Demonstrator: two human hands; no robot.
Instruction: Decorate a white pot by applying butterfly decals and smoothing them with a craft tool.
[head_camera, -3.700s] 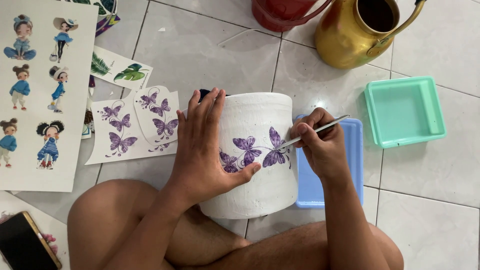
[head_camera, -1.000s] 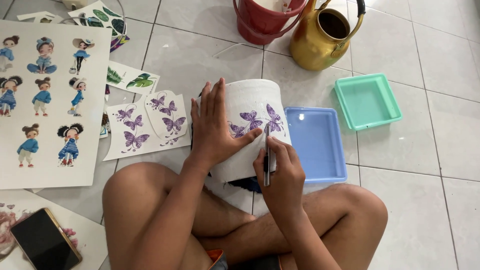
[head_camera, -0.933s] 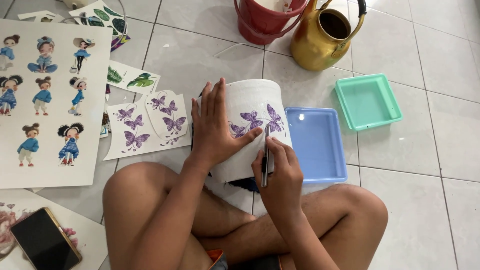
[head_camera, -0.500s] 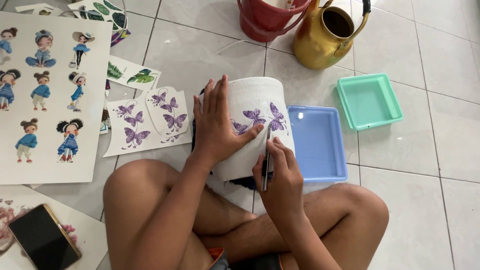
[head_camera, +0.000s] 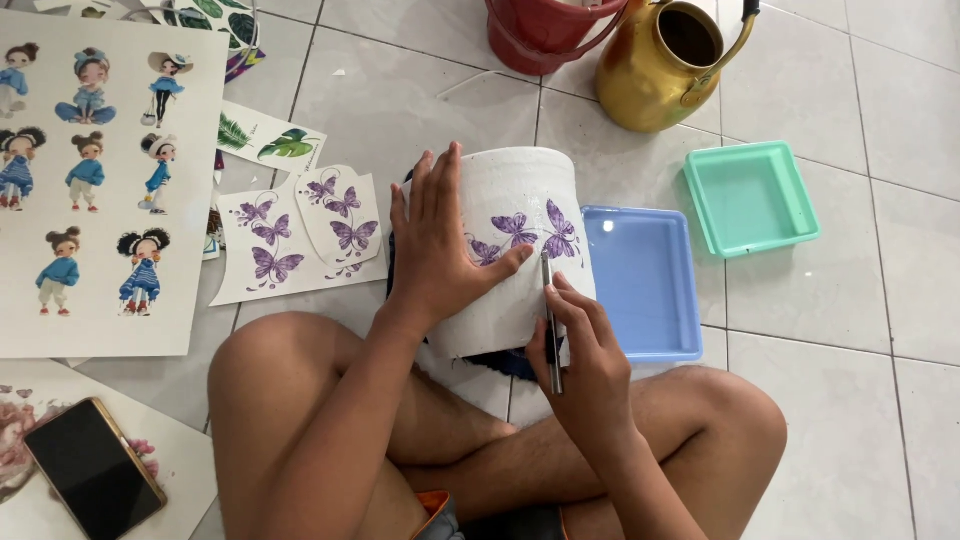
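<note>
A tiled floor fills the frame, and a person sits cross-legged on it at the bottom centre. At the left edge lies a large white sheet of doll figures, and just right of it a smaller sheet of purple butterflies with a piece cut out. In the centre of the frame a white pot lies tilted on its side against the person's legs, purple butterflies stuck on its wall. A blue tray lies flat just right of the pot, and a smaller green tray sits further right, apart from it. At the top edge stand a red bucket and a gold watering can, close together. A dark phone rests on paper at the lower left.

The left hand lies spread flat on the pot's wall, fingers stretched out, thumb reaching toward the butterflies. The right hand is curled closed around a thin brush, held nearly upright, its tip touching the pot just below the butterflies.
</note>
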